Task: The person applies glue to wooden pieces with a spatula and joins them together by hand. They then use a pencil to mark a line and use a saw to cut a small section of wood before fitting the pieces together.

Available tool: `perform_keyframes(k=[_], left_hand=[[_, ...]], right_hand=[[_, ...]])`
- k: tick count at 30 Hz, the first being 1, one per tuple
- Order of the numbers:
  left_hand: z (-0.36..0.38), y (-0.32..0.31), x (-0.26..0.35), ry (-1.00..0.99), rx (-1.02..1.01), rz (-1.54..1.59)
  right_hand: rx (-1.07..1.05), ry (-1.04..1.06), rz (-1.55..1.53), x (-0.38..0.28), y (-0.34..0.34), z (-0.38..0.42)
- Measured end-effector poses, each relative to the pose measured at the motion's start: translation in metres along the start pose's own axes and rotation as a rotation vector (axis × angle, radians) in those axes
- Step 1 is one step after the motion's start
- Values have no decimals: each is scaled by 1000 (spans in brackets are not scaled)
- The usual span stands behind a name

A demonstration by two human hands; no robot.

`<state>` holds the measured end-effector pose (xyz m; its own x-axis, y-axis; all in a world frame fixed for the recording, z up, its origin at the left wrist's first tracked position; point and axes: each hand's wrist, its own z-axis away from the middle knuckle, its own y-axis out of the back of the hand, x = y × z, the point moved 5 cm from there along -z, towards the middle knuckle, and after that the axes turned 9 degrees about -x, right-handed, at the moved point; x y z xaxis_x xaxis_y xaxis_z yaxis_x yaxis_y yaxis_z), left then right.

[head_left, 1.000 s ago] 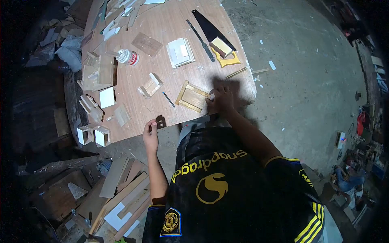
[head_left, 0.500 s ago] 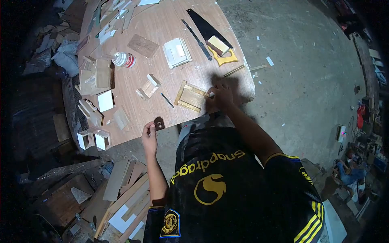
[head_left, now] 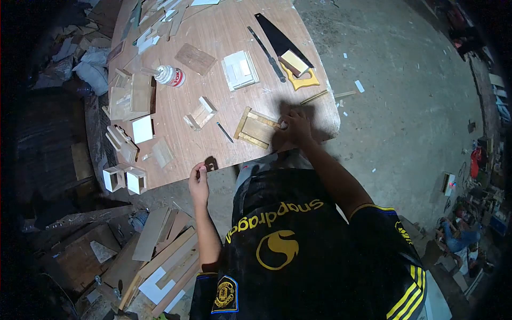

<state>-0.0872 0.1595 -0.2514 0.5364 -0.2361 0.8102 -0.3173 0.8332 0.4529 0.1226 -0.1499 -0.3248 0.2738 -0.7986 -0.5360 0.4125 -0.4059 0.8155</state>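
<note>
My right hand (head_left: 297, 129) rests at the right end of a small wooden frame (head_left: 257, 128), its fingers closed on that end and partly hiding it. The frame lies flat near the table's front edge, with light strips around a panel. My left hand (head_left: 199, 182) is at the front edge, thumb and fingers curled together; anything between them is too small to make out. A thin dark pencil-like tool (head_left: 225, 132) lies left of the frame. Farther left sits a small wooden piece with raised ends (head_left: 201, 114).
On the table (head_left: 205, 148) are a white bottle (head_left: 170, 76), stacked white pieces (head_left: 240, 70), a brown panel (head_left: 195, 58), a yellow-handled saw (head_left: 304, 81), a long dark tool (head_left: 266, 53) and wooden boxes (head_left: 130, 97). Wood offcuts (head_left: 165, 266) lie below left.
The view has shifted slightly, so the table things appear a little farther right. Both hands keep nearly the same poses, the right one still at the wooden frame.
</note>
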Motion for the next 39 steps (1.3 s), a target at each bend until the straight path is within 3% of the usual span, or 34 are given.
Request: perform_keyframes(k=[2,5,13,18,22,26,28,29,31,36,39], left_hand=[[1,-1,8,-9,-1,-6],[1,-6,15,51,-20,-30],[-15,-34,28,-128,-102,-96],[-20,-55,46,-47,-168,-99],[-22,-66,63,-178,-188,-144],[-24,-79,85,-167,-216,-146],[-21,-91,116,-454,-220,-393],[-22,-96,126,-456,-217,-391],[-9,-117,168,-749,-285,-639],[23,-145,252,-994,-347,-782],[29,-156,269,-1077,-435,-812]], right_hand=[[10,20,-112,11,-13,-3],[131,77,-27,9,-10,4],[172,77,-121,13,-5,16],[249,147,-163,7,0,17],[307,169,-123,3,16,22],[349,197,-30,-4,41,33],[357,234,-20,-7,52,36],[362,270,-11,-9,58,38],[334,314,9,-20,81,46],[347,468,52,-39,126,64],[383,560,30,-50,162,80]])
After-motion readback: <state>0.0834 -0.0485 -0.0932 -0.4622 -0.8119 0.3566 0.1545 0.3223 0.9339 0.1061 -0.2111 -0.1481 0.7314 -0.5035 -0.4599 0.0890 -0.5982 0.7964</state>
